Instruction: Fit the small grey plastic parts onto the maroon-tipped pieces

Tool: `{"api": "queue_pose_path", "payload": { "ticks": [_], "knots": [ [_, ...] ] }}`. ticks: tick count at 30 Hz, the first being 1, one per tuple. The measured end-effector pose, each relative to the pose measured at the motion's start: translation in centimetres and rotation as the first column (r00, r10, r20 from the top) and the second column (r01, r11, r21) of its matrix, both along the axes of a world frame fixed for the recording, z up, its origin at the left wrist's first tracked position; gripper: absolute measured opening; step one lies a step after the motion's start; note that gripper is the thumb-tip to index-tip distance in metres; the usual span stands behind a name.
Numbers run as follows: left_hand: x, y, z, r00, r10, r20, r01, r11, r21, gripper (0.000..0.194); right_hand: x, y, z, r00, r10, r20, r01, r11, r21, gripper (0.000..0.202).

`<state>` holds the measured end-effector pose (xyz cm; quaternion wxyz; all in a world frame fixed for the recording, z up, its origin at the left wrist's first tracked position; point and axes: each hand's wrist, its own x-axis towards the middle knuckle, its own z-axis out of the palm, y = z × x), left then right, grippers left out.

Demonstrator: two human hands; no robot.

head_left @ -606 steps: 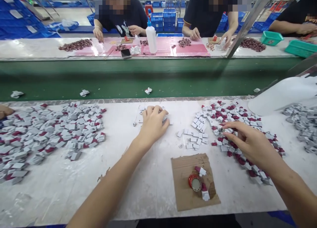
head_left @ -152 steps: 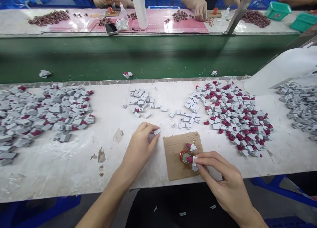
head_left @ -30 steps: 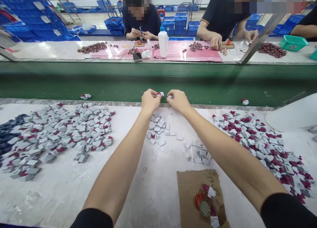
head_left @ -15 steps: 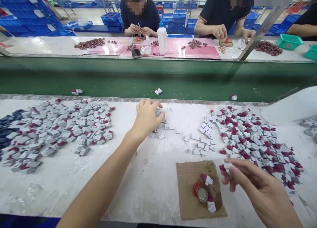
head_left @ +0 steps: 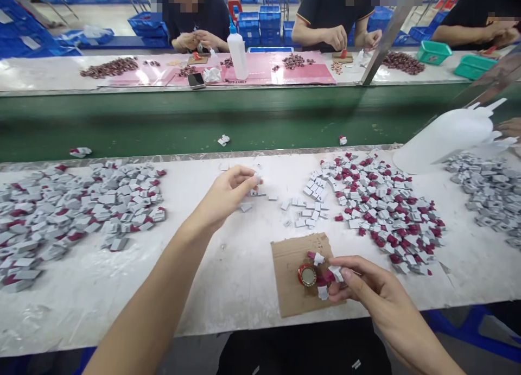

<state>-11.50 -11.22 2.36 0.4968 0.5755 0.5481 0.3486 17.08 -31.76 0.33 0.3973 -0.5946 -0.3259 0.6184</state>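
Our right hand [head_left: 366, 288] pinches a small white-and-red piece [head_left: 334, 274] over the cardboard [head_left: 287, 277], just beside the red cap [head_left: 306, 275]. Our left hand [head_left: 226, 193] grips a white piece [head_left: 255, 179] above the counter [head_left: 228, 277]. Risk: the piece could smear or slip at the cap.

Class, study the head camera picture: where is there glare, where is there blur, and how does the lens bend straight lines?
Head view: glare on the far pink mat; the right hand is slightly blurred, the left hand sharper; the wide lens bows the green belt and table edge.
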Motion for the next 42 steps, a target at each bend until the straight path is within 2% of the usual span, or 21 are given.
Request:
{"api": "queue_pose_path", "payload": {
  "ticks": [2, 3, 5, 7, 9, 12, 13, 15, 17, 20, 25, 33, 39, 42],
  "knots": [
    [0.6, -1.8, 0.2, 0.945, 0.032, 0.326, 0.042, 0.975, -0.216, 0.022, 0.1, -0.7, -0.2, 0.997, -0.051, -0.051, 0.05, 0.999, -0.018, 0.039],
    [1.0, -2.6, 0.1, 0.903, 0.064, 0.425, 0.069, 0.954, -0.291, 0.025, 0.2, -0.9, -0.4, 0.995, -0.072, -0.062, 0.071, 0.997, -0.021, 0.037],
    [1.7, -4.2, 0.0, 0.842, 0.121, 0.526, 0.106, 0.919, -0.381, 0.027, 0.6, -1.2, -0.8, 0.995, -0.082, -0.059, 0.081, 0.997, -0.011, 0.035],
    [2.4, -5.6, -0.3, 0.833, 0.126, 0.539, 0.121, 0.909, -0.399, 0.025, 0.9, -1.2, -1.2, 0.998, -0.068, -0.015, 0.069, 0.997, 0.028, 0.033],
    [2.8, -7.1, -0.6, 0.889, 0.065, 0.454, 0.099, 0.939, -0.33, 0.022, 1.0, -1.1, -1.5, 0.997, -0.063, 0.052, 0.059, 0.995, 0.081, 0.03],
    [2.7, -9.4, -1.2, 0.996, 0.005, 0.088, 0.001, 0.998, -0.067, 0.016, 0.7, -1.1, -1.6, 0.987, -0.075, 0.144, 0.056, 0.99, 0.131, 0.028],
    [2.5, -10.0, -1.5, 0.998, 0.021, -0.061, -0.02, 0.999, 0.026, 0.015, 0.4, -1.2, -1.5, 0.981, -0.08, 0.175, 0.054, 0.988, 0.148, 0.027],
    [1.9, -11.2, -2.3, 0.952, 0.072, -0.296, -0.025, 0.987, 0.161, 0.017, -0.1, -1.4, -1.4, 0.967, -0.084, 0.241, 0.039, 0.982, 0.186, 0.025],
    [1.1, -12.0, -3.1, 0.906, 0.082, -0.416, 0.006, 0.979, 0.205, 0.021, -0.6, -1.8, -1.4, 0.953, -0.068, 0.296, 0.001, 0.975, 0.223, 0.021],
    [0.3, -12.7, -3.9, 0.885, 0.05, -0.463, 0.047, 0.98, 0.195, 0.022, -0.9, -2.2, -1.3, 0.94, -0.035, 0.339, -0.055, 0.966, 0.252, 0.017],
    [0.6, -13.4, -4.0, 0.879, 0.032, -0.476, 0.062, 0.981, 0.181, 0.019, -1.1, -2.3, -1.5, 0.922, -0.026, 0.386, -0.088, 0.958, 0.273, 0.014],
    [0.9, -13.4, -4.6, 0.891, 0.067, -0.449, 0.018, 0.983, 0.181, 0.024, -1.4, -2.1, -1.4, 0.906, -0.006, 0.424, -0.145, 0.935, 0.323, 0.01],
    [0.8, -13.4, -3.9, 0.889, 0.042, -0.455, 0.027, 0.989, 0.145, 0.017, -1.5, -1.8, -1.0, 0.9, -0.02, 0.435, -0.148, 0.925, 0.351, 0.009],
    [0.9, -13.5, -3.4, 0.923, 0.029, -0.384, 0.0, 0.997, 0.076, 0.013, -1.6, -1.8, -0.9, 0.904, -0.027, 0.427, -0.135, 0.928, 0.346, 0.009]
  ]
}}
